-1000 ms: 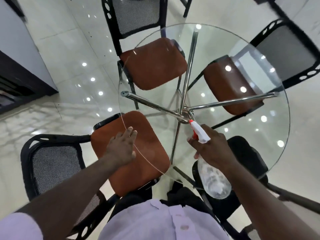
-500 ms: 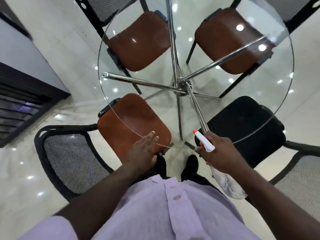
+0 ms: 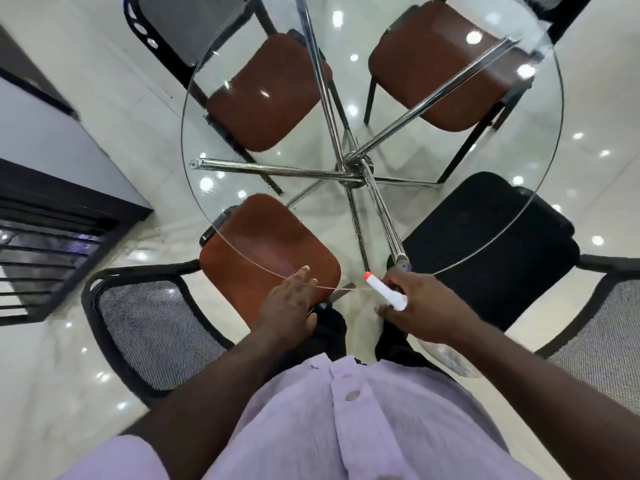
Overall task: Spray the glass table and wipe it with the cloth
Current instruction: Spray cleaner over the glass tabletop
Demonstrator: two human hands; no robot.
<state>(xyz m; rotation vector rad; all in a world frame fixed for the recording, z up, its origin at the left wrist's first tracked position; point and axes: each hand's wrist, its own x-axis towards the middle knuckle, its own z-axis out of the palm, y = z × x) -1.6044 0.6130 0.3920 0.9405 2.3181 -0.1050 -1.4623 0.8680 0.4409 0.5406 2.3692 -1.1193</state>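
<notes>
- Glass table (image 3: pixel 450 157): round clear top directly in front of the person, near rim at waist level. I can make out no droplets or streaks, so the spraying is judged not yet begun.
- Chairs: four, pushed in with their seats partly under the glass. The brown chair (image 3: pixel 266 251) and black chair (image 3: pixel 485 244) flank the person, leaving standing room at the rim.
- Metal frame (image 3: pixel 353 168): chrome spokes meet under the centre and carry the top.
- Left hand (image 3: pixel 289 306): flat, fingers straight, holding nothing, fingertips over the near rim. Probably steadying; contact cannot be confirmed.
- Right hand (image 3: pixel 419 306): fingers curled round the neck of the spray bottle.
- Spray bottle (image 3: pixel 389 294): orange-tipped nozzle aimed out across the glass from the near edge, clear body hanging below the hand and off the table. Placed for a first spray.
- Cloth: not seen anywhere.
</notes>
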